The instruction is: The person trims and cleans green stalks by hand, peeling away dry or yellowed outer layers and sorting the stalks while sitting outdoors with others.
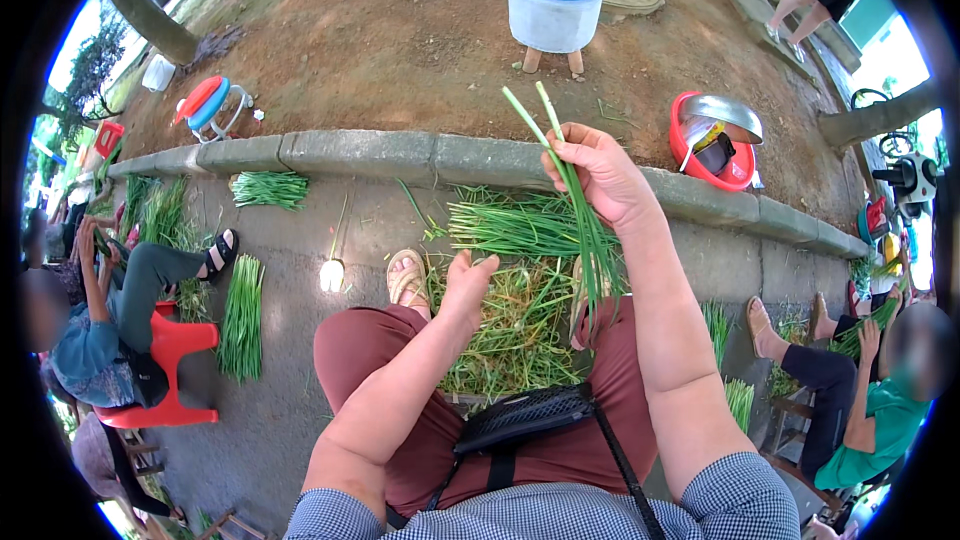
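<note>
Over the left part of the scrap pile [510, 340], the left hand [468, 288] looks empty, thumb and finger a bit apart. Past the pile lie more greens [505, 224]. Above its far right, the right hand [602, 172] pinches long stalks [592, 250], likely light, bendy and easily bruised; best held near the pale ends [525, 114].

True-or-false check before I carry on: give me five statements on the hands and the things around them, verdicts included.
1. The right hand holds a few long green stalks. True.
2. Their pale ends point toward the person's lap. False: they point away, past the curb.
3. The left hand touches the red basin. False: the left hand is over the trimmings; the red basin is beyond the curb.
4. A black bag rests on the lap. True.
5. The person wears black sandals. False: they are tan.
</note>
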A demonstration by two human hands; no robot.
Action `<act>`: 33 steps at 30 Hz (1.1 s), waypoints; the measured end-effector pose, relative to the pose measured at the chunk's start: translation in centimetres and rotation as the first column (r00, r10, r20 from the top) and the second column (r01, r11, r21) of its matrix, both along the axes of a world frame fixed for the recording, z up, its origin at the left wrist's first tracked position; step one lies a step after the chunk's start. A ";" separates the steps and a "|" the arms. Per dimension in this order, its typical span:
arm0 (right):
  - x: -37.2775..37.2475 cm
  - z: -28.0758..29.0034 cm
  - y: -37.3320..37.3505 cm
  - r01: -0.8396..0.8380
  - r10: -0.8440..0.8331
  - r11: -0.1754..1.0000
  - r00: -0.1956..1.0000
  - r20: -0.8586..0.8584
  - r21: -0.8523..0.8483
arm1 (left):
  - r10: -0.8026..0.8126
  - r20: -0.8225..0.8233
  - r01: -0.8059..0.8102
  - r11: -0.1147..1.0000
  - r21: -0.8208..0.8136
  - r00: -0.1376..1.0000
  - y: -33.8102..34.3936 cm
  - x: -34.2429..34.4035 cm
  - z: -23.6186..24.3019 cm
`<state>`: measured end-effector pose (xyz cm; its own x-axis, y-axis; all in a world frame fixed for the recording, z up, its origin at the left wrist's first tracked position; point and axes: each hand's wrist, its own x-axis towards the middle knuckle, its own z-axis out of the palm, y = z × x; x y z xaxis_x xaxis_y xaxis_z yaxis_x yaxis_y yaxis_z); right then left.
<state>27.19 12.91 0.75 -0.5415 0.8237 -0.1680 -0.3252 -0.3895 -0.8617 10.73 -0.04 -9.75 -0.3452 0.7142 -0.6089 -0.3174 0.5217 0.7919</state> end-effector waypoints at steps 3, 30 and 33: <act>-0.6 -0.7 -0.1 -0.082 0.081 0.996 0.997 -0.014 -0.021 | 0.100 0.002 -0.095 0.941 0.325 0.995 0.9 -0.2 -0.5; -4.1 -1.9 -3.0 -0.118 0.074 0.970 0.976 0.203 0.214 | -0.062 0.233 -0.099 0.779 0.619 0.971 3.2 -2.3 5.3; -3.9 -1.8 -2.8 -0.110 0.071 0.969 0.982 0.176 0.221 | -0.078 0.261 -0.102 0.784 0.612 0.962 3.1 -2.4 5.3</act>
